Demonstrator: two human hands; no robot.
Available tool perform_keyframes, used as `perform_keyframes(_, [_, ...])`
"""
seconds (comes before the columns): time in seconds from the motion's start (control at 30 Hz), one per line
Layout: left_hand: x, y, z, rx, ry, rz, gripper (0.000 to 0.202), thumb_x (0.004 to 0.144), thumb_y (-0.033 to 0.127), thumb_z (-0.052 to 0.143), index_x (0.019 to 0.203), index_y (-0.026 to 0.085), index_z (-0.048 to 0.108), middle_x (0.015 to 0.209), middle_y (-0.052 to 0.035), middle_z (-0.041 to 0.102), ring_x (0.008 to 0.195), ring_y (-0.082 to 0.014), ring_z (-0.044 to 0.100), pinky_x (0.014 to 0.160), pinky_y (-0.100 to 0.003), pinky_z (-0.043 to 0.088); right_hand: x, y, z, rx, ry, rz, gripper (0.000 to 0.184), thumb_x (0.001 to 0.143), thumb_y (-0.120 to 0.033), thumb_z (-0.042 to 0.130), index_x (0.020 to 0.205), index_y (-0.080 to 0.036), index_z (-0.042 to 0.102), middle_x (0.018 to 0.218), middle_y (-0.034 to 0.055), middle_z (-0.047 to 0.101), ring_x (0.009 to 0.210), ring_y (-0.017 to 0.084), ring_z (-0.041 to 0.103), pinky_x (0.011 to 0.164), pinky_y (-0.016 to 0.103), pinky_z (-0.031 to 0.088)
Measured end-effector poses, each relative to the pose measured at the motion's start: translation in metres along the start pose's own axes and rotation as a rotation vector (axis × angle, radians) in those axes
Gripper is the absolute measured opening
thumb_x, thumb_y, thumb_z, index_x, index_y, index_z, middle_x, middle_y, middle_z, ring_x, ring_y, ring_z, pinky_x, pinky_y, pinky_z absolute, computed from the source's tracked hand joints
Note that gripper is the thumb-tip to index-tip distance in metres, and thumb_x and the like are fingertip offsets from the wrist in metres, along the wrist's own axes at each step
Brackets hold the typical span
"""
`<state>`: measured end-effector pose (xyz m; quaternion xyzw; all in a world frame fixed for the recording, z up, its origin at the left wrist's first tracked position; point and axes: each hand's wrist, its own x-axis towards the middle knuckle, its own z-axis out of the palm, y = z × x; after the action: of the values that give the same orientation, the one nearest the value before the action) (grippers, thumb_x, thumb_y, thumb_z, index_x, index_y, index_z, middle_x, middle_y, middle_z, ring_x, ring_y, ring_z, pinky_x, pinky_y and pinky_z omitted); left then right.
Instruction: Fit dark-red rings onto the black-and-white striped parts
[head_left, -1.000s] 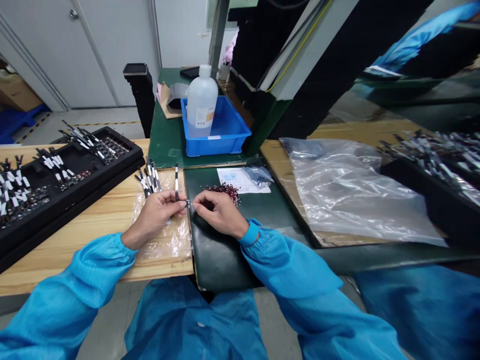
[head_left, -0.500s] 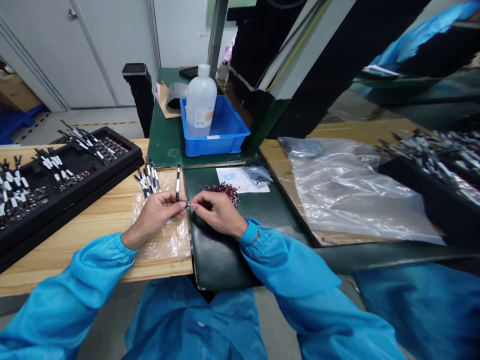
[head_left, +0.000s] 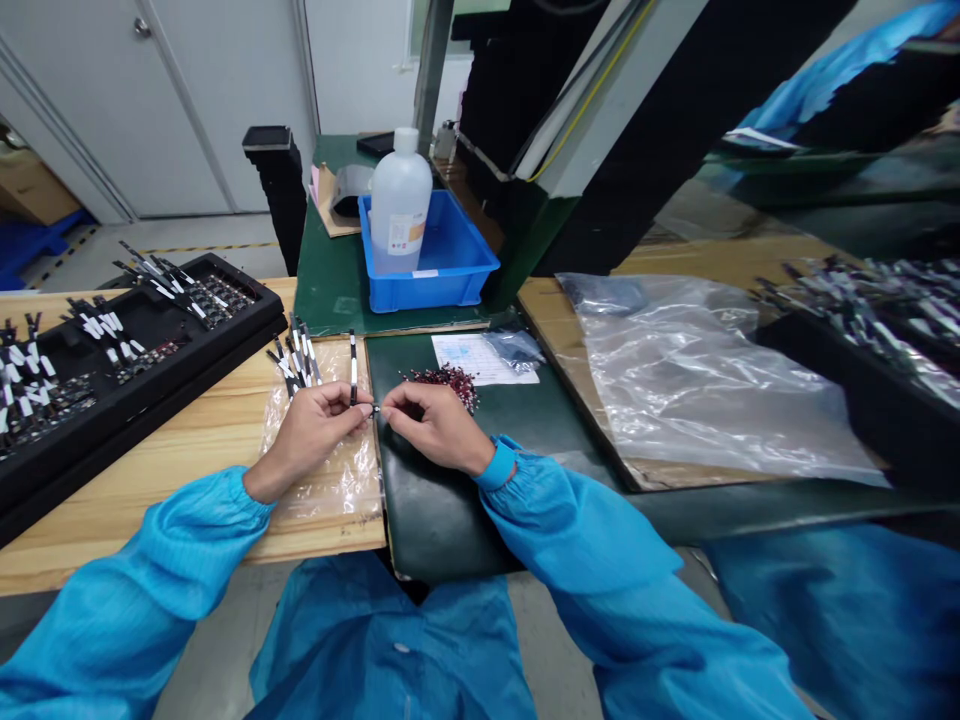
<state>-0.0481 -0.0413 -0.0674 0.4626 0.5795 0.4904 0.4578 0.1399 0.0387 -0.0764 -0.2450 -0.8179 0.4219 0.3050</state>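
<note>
My left hand [head_left: 319, 430] is closed in a pinch on a small part with a black-and-white flat strip [head_left: 353, 365] that stands upright above the fingers. Fingertip to fingertip with it, my right hand [head_left: 431, 425] is pinched at the part's right end; whatever lies between its fingers is too small to make out. Just behind the right hand lies a heap of tiny dark red and white pieces [head_left: 450, 380]. Several more strip parts [head_left: 296, 358] lie on a clear plastic sheet [head_left: 330, 485] behind my left hand.
At left, a black foam tray [head_left: 255, 312] holds several strip parts. A blue bin [head_left: 431, 295] with a white bottle [head_left: 403, 205] stands at the back. A paper sheet [head_left: 469, 358] lies beyond the heap, and a large plastic bag [head_left: 697, 380] covers the right side.
Both hands stay pinched together at the same spot. The strip above my left hand has shifted very slightly; the rest looks the same.
</note>
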Motion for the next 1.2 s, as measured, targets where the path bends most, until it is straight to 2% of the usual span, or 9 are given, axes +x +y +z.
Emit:
perform_keyframes(0.33, [-0.0002, 0.0001, -0.0023, 0.045, -0.032, 0.012, 0.027, 0.078, 0.038, 0.077, 0.092, 0.015, 0.075, 0.072, -0.001, 0.067, 0.06, -0.0099, 0.056, 0.06, -0.022, 0.045, -0.0001, -0.0018, -0.0011, 0.022, -0.042, 0.003, 0.015, 0.091, -0.025, 0.059, 0.082, -0.014, 0.066, 0.068, -0.0012, 0.06, 0.061, 0.01, 0.05, 0.059, 0.021, 0.039])
perform_keyframes(0.63, [-0.0016, 0.0008, -0.0008, 0.059, -0.006, 0.042, 0.026, 0.077, 0.037, 0.079, 0.089, 0.014, 0.076, 0.073, -0.0025, 0.07, 0.06, -0.0105, 0.057, 0.059, -0.022, 0.046, -0.0002, -0.0035, -0.0016, 0.02, -0.021, 0.008, 0.015, 0.091, -0.025, 0.059, 0.082, -0.014, 0.066, 0.066, -0.0017, 0.059, 0.059, 0.009, 0.049, 0.058, 0.021, 0.038])
perform_keyframes(0.83, [-0.0023, 0.0026, -0.0001, 0.045, 0.007, 0.023, 0.027, 0.077, 0.037, 0.08, 0.092, 0.015, 0.077, 0.069, -0.0026, 0.071, 0.061, -0.0131, 0.063, 0.06, -0.024, 0.05, 0.0006, -0.0028, -0.0015, 0.02, 0.008, -0.007, 0.013, 0.09, -0.024, 0.059, 0.083, -0.015, 0.066, 0.068, -0.0009, 0.062, 0.061, 0.01, 0.052, 0.059, 0.022, 0.041])
perform_keyframes(1.03, [-0.0021, -0.0027, 0.0003, -0.089, -0.008, -0.034, 0.032, 0.072, 0.037, 0.085, 0.093, 0.014, 0.076, 0.078, -0.0051, 0.076, 0.071, -0.0167, 0.071, 0.07, -0.027, 0.057, -0.0004, -0.0031, -0.0006, -0.003, 0.054, -0.006, 0.011, 0.089, -0.023, 0.061, 0.083, -0.015, 0.068, 0.069, -0.0004, 0.064, 0.061, 0.01, 0.055, 0.058, 0.022, 0.042])
perform_keyframes(1.13, [-0.0024, -0.0042, 0.001, -0.161, 0.002, -0.057, 0.035, 0.07, 0.037, 0.087, 0.094, 0.014, 0.075, 0.082, -0.0065, 0.077, 0.075, -0.0187, 0.074, 0.074, -0.029, 0.059, 0.0001, -0.0023, -0.0004, 0.008, 0.083, 0.003, 0.01, 0.088, -0.023, 0.063, 0.091, -0.016, 0.07, 0.078, 0.0019, 0.068, 0.067, 0.012, 0.06, 0.059, 0.022, 0.047])
perform_keyframes(1.2, [-0.0024, -0.0044, 0.0017, -0.194, 0.023, -0.066, 0.037, 0.069, 0.038, 0.087, 0.094, 0.013, 0.075, 0.082, -0.0071, 0.078, 0.075, -0.0192, 0.074, 0.074, -0.029, 0.059, 0.001, -0.0019, -0.0013, 0.021, 0.111, -0.019, 0.019, 0.087, -0.024, 0.065, 0.104, -0.017, 0.069, 0.094, 0.0058, 0.07, 0.078, 0.015, 0.065, 0.062, 0.023, 0.051])
